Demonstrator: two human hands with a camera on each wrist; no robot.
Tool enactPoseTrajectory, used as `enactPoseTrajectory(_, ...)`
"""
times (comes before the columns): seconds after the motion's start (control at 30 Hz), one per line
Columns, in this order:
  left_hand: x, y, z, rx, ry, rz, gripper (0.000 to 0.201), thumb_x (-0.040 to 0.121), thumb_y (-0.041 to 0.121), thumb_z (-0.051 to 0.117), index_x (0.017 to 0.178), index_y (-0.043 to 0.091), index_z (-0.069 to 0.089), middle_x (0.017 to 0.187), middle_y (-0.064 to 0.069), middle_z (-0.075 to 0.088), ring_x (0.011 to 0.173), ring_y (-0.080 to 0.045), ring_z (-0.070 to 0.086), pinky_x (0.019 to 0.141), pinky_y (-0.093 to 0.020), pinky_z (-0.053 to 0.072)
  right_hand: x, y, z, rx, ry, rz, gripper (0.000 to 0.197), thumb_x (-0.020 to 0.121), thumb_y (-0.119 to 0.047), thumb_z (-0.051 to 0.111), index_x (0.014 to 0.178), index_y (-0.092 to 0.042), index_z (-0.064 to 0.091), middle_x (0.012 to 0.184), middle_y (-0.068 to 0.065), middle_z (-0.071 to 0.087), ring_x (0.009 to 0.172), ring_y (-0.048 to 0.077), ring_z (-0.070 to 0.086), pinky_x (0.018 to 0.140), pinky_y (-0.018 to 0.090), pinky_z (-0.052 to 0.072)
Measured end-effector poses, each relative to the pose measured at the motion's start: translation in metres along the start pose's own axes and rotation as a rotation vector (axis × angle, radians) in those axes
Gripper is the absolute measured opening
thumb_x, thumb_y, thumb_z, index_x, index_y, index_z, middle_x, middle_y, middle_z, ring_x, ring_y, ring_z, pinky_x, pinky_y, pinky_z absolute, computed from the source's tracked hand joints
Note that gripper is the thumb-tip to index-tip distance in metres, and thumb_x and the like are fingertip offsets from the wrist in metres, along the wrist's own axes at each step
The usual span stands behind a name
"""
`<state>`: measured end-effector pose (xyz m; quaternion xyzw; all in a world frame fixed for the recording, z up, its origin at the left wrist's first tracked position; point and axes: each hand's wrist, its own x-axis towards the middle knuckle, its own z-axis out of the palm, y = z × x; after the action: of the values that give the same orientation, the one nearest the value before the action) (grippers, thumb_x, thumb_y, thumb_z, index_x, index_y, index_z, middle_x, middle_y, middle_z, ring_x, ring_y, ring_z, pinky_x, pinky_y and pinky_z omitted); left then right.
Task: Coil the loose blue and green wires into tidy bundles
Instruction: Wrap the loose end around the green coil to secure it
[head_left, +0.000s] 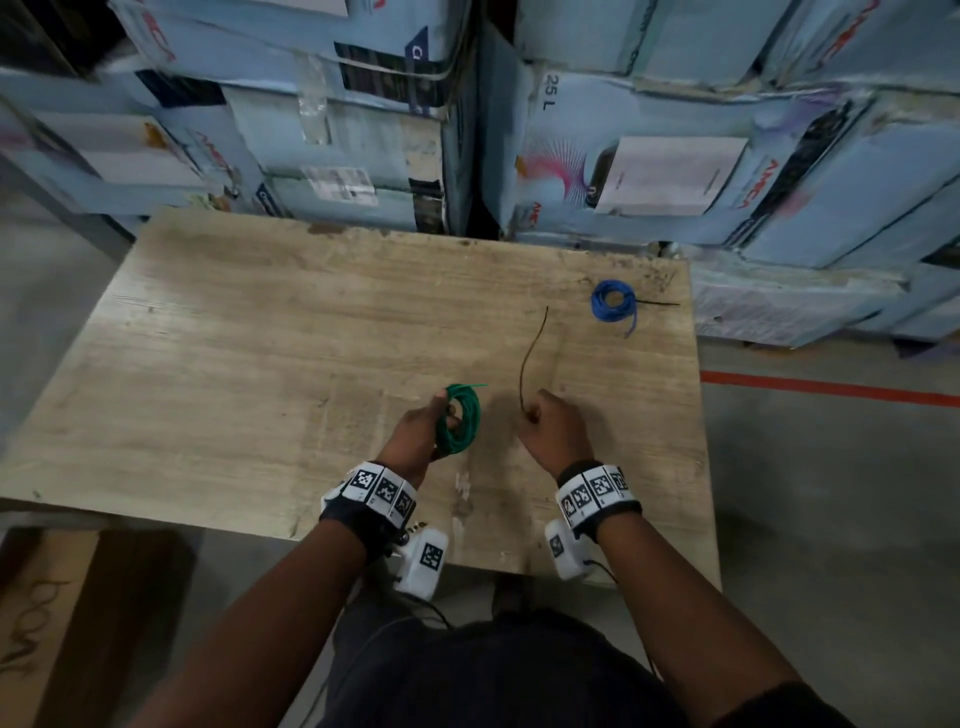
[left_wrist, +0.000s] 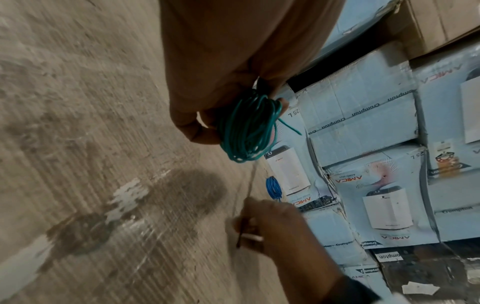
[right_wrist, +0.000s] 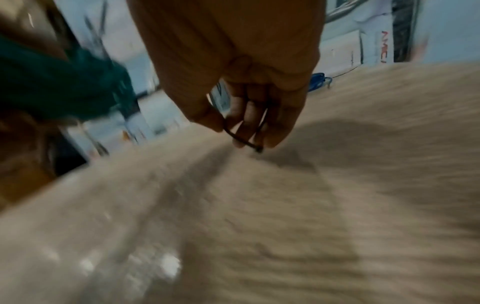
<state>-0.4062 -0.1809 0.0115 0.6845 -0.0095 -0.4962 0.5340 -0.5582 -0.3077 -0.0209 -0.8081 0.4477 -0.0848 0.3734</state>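
Two coils: green coil (head_left: 460, 418), blue coil (head_left: 613, 301); one cable tie (head_left: 531, 356).

A pale wood-grain counter (head_left: 249, 332), scuffed and stained, carries the things. Toward its far right corner lies a coiled blue wire bundle (head_left: 613, 304), flat on the surface, with a thin black tie (head_left: 660, 303) sticking out of it toward the right edge (one loose blue end trails off the near side of the coil). Whitish worn patches (head_left: 462, 488) mark the near edge of the counter, between the wrists
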Motion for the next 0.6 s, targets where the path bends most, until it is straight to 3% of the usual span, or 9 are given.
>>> enactPoseTrajectory(0.1,0.007,0.02,-0.021,0.0,0.037,-0.002,0.035,0.101,0.04,0.051,0.089,0.009,0.064,0.075,-0.004,0.062,0.074,-0.019,0.061,0.065,-0.032,0.049,0.006,-0.046,-0.006,0.269,0.063,-0.118,0.008,0.086,-0.011,0.068,0.079,-0.014,0.065,0.07,-0.007,0.064,0.063,-0.003,0.057,0.061,0.017,0.045)
enactPoseTrajectory(0.17,0.014,0.035,-0.037,0.004,0.048,0.013,0.036,0.1,0.041,0.052,0.093,0.007,0.065,0.078,-0.005,0.062,0.078,-0.02,0.061,0.064,-0.031,0.049,0.015,-0.075,-0.008,0.413,0.106,-0.128,0.006,0.086,-0.009,0.07,0.083,-0.014,0.073,0.077,-0.003,0.071,0.07,0.0,0.063,0.068,0.016,0.05)
enactPoseTrajectory(0.27,0.021,0.059,-0.065,0.006,0.054,0.042,0.037,0.099,0.043,0.053,0.092,0.009,0.066,0.078,-0.004,0.062,0.081,-0.021,0.06,0.061,-0.029,0.048,0.025,-0.118,-0.005,0.554,0.161,-0.15,0.001,0.083,-0.006,0.076,0.083,-0.006,0.077,0.08,0.005,0.075,0.073,0.009,0.068,0.072,0.024,0.054)
enactPoseTrajectory(0.4,0.027,0.087,-0.11,-0.014,0.028,0.075,0.036,0.099,0.042,0.052,0.083,0.011,0.064,0.07,0.0,0.061,0.07,-0.016,0.059,0.059,-0.026,0.044,0.02,-0.164,0.007,0.504,0.207,-0.261,0.003,0.08,-0.011,0.082,0.081,-0.012,0.079,0.078,0.0,0.075,0.073,0.017,0.07,0.069,0.029,0.056)
enactPoseTrajectory(0.53,0.042,0.105,-0.163,-0.126,-0.06,0.011,0.03,0.099,0.042,0.052,0.083,0.018,0.06,0.062,0.007,0.056,0.064,-0.011,0.055,0.061,-0.028,0.043,0.005,-0.198,0.018,0.351,0.203,-0.349,0.007,0.077,-0.006,0.081,0.076,-0.012,0.077,0.072,-0.006,0.065,0.065,0.008,0.06,0.062,0.016,0.047)
enactPoseTrajectory(0.6,0.053,0.112,-0.188,-0.167,-0.112,-0.019,0.028,0.099,0.043,0.052,0.084,0.02,0.058,0.063,0.008,0.054,0.063,-0.011,0.051,0.063,-0.03,0.039,-0.001,-0.214,0.025,0.292,0.192,-0.397,0.009,0.074,-0.004,0.079,0.072,-0.011,0.073,0.072,-0.003,0.063,0.064,0.009,0.059,0.062,0.019,0.048)
